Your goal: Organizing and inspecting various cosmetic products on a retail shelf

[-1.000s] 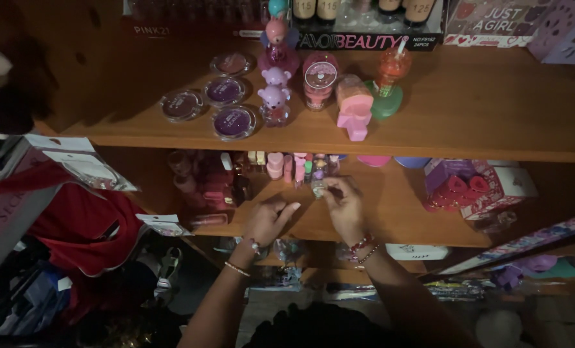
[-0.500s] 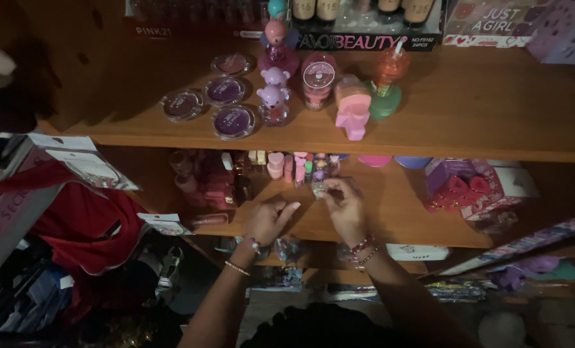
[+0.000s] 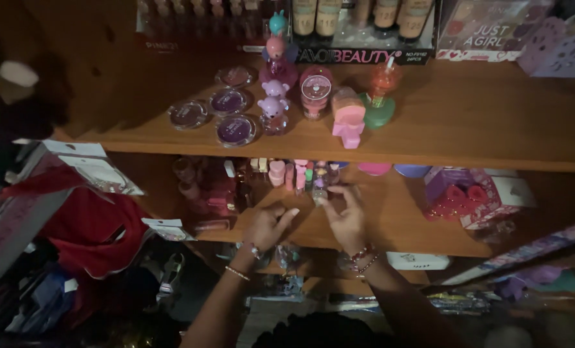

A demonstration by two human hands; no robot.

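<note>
On the lower shelf, near the middle, a tiny bottle sits pinched in the right hand, whose fingers are closed on it. Just beside it, the left hand is half open with one finger pointing at the bottle, and it holds nothing. Right behind stands a row of small pink bottles, packed close. More open wood lies to the right, before the pink box. Up on the top shelf, round purple tins sit near the front edge.
</note>
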